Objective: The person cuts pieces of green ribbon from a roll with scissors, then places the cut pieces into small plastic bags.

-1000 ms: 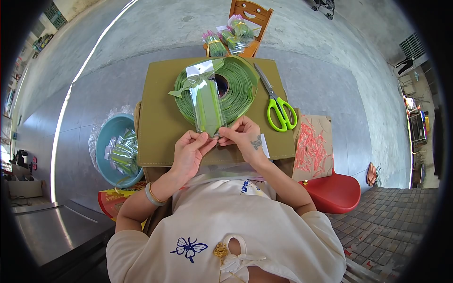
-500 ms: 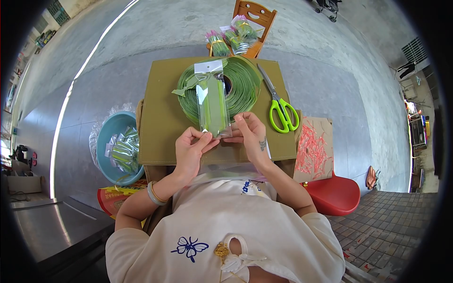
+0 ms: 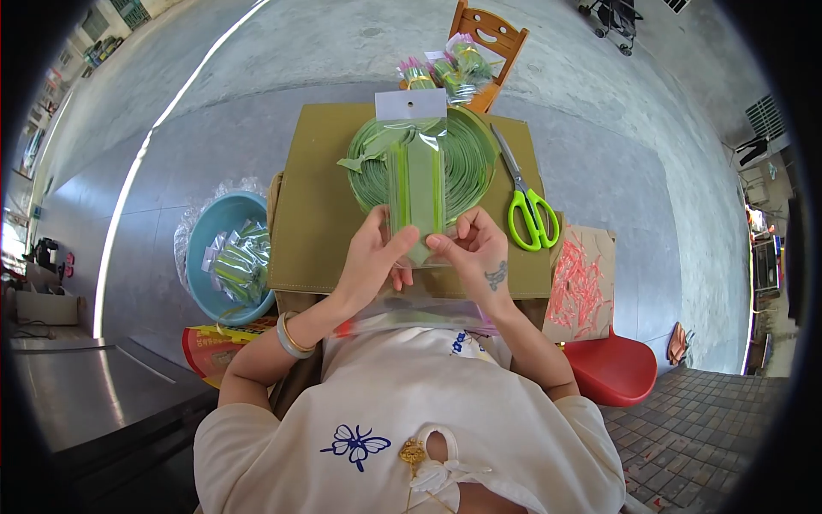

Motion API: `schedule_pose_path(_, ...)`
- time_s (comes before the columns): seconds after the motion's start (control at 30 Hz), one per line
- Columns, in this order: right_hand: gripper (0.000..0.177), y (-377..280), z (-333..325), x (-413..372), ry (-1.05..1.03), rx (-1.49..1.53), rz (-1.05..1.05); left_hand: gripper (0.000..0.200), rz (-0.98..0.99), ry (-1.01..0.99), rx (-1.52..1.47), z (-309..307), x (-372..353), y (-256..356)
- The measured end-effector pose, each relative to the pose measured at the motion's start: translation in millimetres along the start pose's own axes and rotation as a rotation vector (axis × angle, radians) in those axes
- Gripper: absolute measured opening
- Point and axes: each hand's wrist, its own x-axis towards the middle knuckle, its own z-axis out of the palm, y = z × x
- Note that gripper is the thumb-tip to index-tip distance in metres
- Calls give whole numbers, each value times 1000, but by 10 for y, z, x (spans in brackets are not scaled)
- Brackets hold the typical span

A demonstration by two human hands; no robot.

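Note:
Both hands grip the lower end of a clear plastic bag (image 3: 415, 184) with a white header and a hang hole. Flat green strips are inside it. My left hand (image 3: 377, 253) pinches the lower left side, thumb on the front. At the lower right, my right hand (image 3: 478, 257) presses its thumb against the bag, fingers curled. Behind the bag lies a large coil of green ribbon (image 3: 473, 167), its centre covered. Scissors (image 3: 533, 218) with lime-green handles rest to the right of the coil, blades pointing away.
An olive-green table top (image 3: 317, 171) lies under everything. To the left, a blue basin (image 3: 201, 291) holds filled bags. Pink strips (image 3: 578, 283) lie on cardboard above a red seat (image 3: 612, 368). Beyond the table, a wooden chair (image 3: 505, 38) carries several bundles. More clear plastic lies across my lap.
The bag is closer to the camera and looks larger. Both thumbs have come onto its lower front, nearer each other. The whole view has shifted slightly; the scissors and coil stay put on the table.

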Motion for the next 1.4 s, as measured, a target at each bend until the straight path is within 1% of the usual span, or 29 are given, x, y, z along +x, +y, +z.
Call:
schedule_pose_path(0.03, 29, 4, 14, -12, -10, -44, -10, 29, -36, -32, 268, 26, 6, 67)
schedule_pose_path(0.07, 28, 12, 11, -10, -23, -86, -20, 28, -30, -49, 260, -5, 25, 66)
schedule_pose_path(0.13, 25, 85, -80, 40, -38, -43, -1, 25, -18, -89, 244, -103, 60, 44)
schedule_pose_path(0.17, 23, 107, -102, 53, -26, -26, 0, 14, -60, -132, 247, -105, 42, 101)
schedule_pose_path(0.27, 17, 100, -94, 66, 3, -14, 2, 15, -27, -191, 197, -216, 45, 100)
schedule_pose_path(0.37, 13, -95, -88, 105, 78, 18, -50, 14, 203, 55, 160, -500, 74, 407)
schedule_pose_path(0.4, 12, -150, -119, 125, 114, 33, -75, 15, 299, 233, 224, -722, 96, 567)
schedule_pose_path(0.47, 14, -174, -342, 184, 176, -29, -156, 18, 468, 490, 281, -1266, 108, 808)
schedule_pose_path(0.5, 15, -209, -443, 205, 223, -53, -188, 22, 484, 541, 298, -1667, 118, 816)
schedule_pose_path(0.57, 18, -259, -673, 232, 309, -96, -234, 28, 359, 671, 230, -2397, 50, 615)
schedule_pose_path(0.63, 21, -266, -905, 255, 388, -129, -263, 30, 65, 844, 134, -2916, -76, 216)
schedule_pose_path(0.67, 21, -273, -994, 249, 405, -199, -258, 35, -185, 796, 80, -3090, -201, 49)
schedule_pose_path(0.73, 22, -292, -1149, 262, 440, -335, -251, 42, -399, 1095, 524, -2926, -268, -191)
schedule_pose_path(0.77, 18, -272, -1228, 272, 451, -386, -260, 46, -186, 1031, 645, -3060, -143, -194)
schedule_pose_path(0.8, 17, -238, -1289, 292, 462, -504, -289, 49, 20, 962, 743, -3300, -61, -217)
schedule_pose_path(0.83, 16, -198, -1334, 323, 461, -629, -315, 52, 223, 892, 822, -3395, 5, -290)
schedule_pose_path(0.87, 15, -152, -1374, 332, 453, -756, -341, 54, 319, 920, 961, -3045, 156, -90)
schedule_pose_path(0.9, 14, -91, -1411, 326, 444, -832, -327, 55, 422, 948, 1099, -2506, 377, 295)
schedule_pose_path(0.93, 13, -19, -1435, 337, 436, -903, -315, 54, 512, 794, 1007, -2147, 602, 506)
schedule_pose_path(0.97, 13, 45, -1444, 356, 426, -972, -304, 48, 549, 662, 1024, -1690, 788, 705)
schedule_pose_path(1.0, 13, 106, -1433, 366, 414, -1023, -322, 46, 647, 511, 1142, -1376, 1019, 778)
schedule_pose_path(1.07, 12, 206, -1368, 358, 385, -1123, -361, 49, 786, 191, 1234, -672, 1418, 789)
schedule_pose_path(1.1, 12, 219, -1310, 349, 384, -1137, -366, 54, 799, 93, 1229, -424, 1646, 690)
schedule_pose_path(1.13, 11, 224, -1246, 341, 380, -1151, -374, 53, 765, 24, 1304, -218, 1855, 595)
schedule_pose_path(1.2, 10, 270, -1229, 350, 374, -1178, -402, 40, 383, -96, 1369, 186, 2122, 505)
schedule_pose_path(1.3, 12, 377, -1276, 402, 377, -1190, -483, 30, 479, -255, 1688, 303, 2530, 267)
schedule_pose_path(1.4, 13, 405, -1314, 414, 368, -1168, -475, 25, 658, -311, 1196, 441, 2307, 530)
